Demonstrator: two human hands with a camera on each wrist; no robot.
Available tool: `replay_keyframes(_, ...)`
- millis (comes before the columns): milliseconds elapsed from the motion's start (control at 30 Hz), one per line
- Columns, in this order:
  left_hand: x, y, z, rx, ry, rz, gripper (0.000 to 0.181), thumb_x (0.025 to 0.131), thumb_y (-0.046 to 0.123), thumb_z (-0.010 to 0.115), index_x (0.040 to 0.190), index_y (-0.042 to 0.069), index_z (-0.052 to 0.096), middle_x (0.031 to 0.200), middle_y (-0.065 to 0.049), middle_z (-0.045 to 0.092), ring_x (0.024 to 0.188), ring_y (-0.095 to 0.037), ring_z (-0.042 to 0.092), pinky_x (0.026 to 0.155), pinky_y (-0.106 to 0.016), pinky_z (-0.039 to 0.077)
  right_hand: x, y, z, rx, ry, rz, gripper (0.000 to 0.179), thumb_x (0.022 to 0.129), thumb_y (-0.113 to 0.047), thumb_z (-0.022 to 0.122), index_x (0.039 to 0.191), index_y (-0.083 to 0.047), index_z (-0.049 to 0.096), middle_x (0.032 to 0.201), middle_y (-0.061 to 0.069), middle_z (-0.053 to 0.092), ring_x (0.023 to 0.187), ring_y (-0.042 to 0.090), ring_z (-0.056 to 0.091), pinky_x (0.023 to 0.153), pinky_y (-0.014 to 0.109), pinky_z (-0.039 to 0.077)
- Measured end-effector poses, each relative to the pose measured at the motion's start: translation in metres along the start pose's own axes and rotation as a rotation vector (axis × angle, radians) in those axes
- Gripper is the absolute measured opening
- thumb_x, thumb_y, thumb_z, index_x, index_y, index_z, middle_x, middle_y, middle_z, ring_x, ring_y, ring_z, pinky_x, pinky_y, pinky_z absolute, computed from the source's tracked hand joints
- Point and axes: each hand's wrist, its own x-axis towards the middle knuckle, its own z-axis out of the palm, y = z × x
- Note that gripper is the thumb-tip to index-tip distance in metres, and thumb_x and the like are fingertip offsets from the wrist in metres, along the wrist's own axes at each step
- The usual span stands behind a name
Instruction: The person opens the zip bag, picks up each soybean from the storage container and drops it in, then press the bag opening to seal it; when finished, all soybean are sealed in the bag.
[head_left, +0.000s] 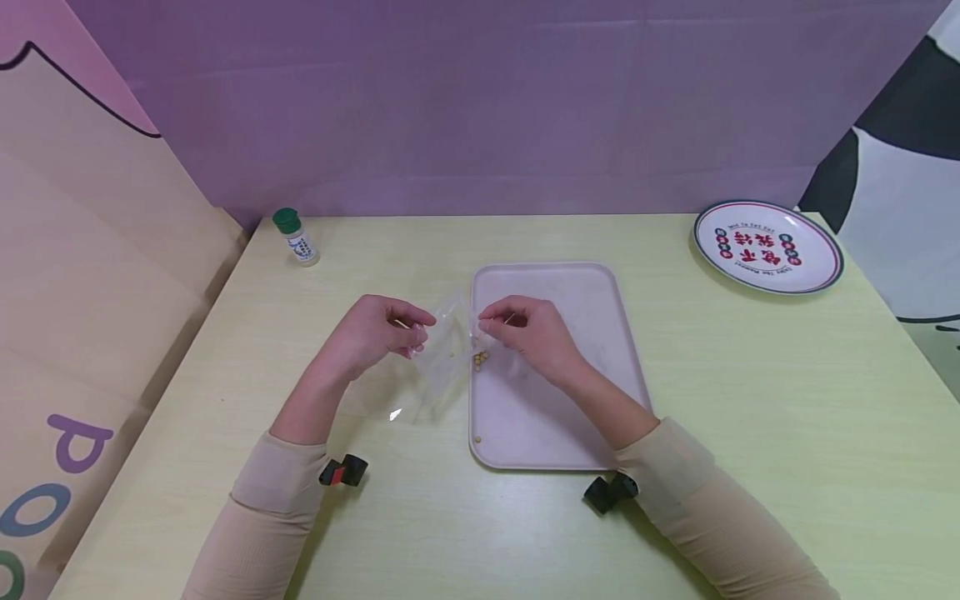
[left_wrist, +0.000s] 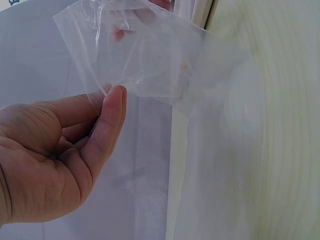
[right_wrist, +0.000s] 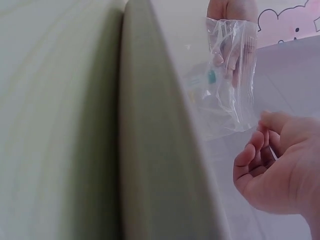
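Note:
A clear plastic bag (head_left: 448,354) hangs between both hands, a little above the table at the tray's left edge. My left hand (head_left: 375,332) pinches one side of it between thumb and fingertips, as the left wrist view also shows with the bag (left_wrist: 145,60). At the opposite edge, my right hand (head_left: 536,337) pinches the bag with thumb and index finger, the other fingers curled. Several small yellowish round beans (head_left: 480,359) show beside the bag by the tray's left edge; I cannot tell whether some are inside it. One more bean (head_left: 477,439) lies near the tray's lower left corner.
A pale pinkish tray (head_left: 577,433) lies under the right hand and forearm. At the back left stands a small green-capped bottle (head_left: 297,237). An oval white plate (head_left: 768,247) with red lettering sits at the back right. A purple partition (head_left: 480,108) rises behind the table.

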Motion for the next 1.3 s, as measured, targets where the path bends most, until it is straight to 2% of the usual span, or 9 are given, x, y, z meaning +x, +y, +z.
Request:
replay_keyframes(167,0.001,-0.001,-0.001,-0.002,0.0,0.002,0.028,0.094,0.002,0.071,0.121,-0.004,0.07,0.102,-0.015,0.066,0.086,-0.026,0.068,0.088,-0.047,0.058,0.001,0.001,0.0,0.054,0.026,0.033,0.021,0.097,-0.016,0.07,0.108,0.001,0.073,0.088,0.014,0.066,0.071,0.018,0.056,0.063,0.023,0.048)
replay_keyframes(267,0.001,-0.002,-0.001,-0.002,0.003,0.008,0.028,0.093,0.001,0.071,0.12,-0.005,0.07,0.101,-0.015,0.066,0.086,-0.026,0.069,0.087,-0.046,0.058,0.002,0.002,-0.001,0.046,0.033,0.069,0.024,0.099,-0.017,0.067,0.111,0.003,0.072,0.087,0.018,0.062,0.069,0.017,0.054,0.06,0.023,0.046)
replay_keyframes(400,0.0,-0.001,-0.002,-0.004,0.004,0.01,0.028,0.093,0.001,0.071,0.12,-0.005,0.07,0.101,-0.015,0.066,0.086,-0.027,0.069,0.086,-0.046,0.059,0.003,0.003,-0.001,-0.051,0.012,0.123,0.018,0.098,-0.014,0.067,0.108,0.0,0.073,0.085,0.011,0.063,0.067,0.017,0.055,0.06,0.023,0.047)
replay_keyframes(500,-0.001,0.0,-0.002,-0.008,0.007,0.006,0.027,0.093,0.001,0.071,0.12,-0.004,0.071,0.101,-0.015,0.066,0.087,-0.028,0.069,0.086,-0.046,0.059,0.003,0.005,-0.001,-0.161,-0.06,0.138,0.015,0.096,-0.011,0.067,0.106,-0.003,0.074,0.086,0.006,0.065,0.07,0.017,0.057,0.061,0.025,0.049)
replay_keyframes(633,-0.001,0.0,-0.003,-0.011,0.008,0.008,0.027,0.093,0.0,0.071,0.12,-0.005,0.07,0.101,-0.015,0.066,0.087,-0.029,0.069,0.086,-0.046,0.059,0.003,0.008,0.0,-0.276,-0.16,0.101,0.012,0.094,-0.009,0.068,0.103,-0.004,0.074,0.088,0.005,0.066,0.076,0.018,0.058,0.063,0.027,0.05)
replay_keyframes(767,0.0,-0.003,-0.003,-0.009,0.006,0.015,0.028,0.093,0.0,0.07,0.12,-0.006,0.07,0.101,-0.015,0.066,0.087,-0.029,0.069,0.086,-0.046,0.058,0.002,0.008,0.001,-0.354,-0.207,0.053,0.008,0.093,-0.007,0.069,0.099,-0.006,0.074,0.086,0.003,0.064,0.08,0.019,0.056,0.067,0.028,0.047)
replay_keyframes(1300,0.002,0.0,-0.001,0.039,0.021,-0.021,0.027,0.094,0.004,0.071,0.121,0.001,0.072,0.104,-0.013,0.067,0.086,-0.027,0.068,0.086,-0.046,0.059,0.0,0.01,0.0,-0.429,-0.24,0.027,0.013,0.091,-0.004,0.069,0.1,-0.008,0.077,0.085,0.001,0.065,0.081,0.019,0.053,0.072,0.029,0.043)
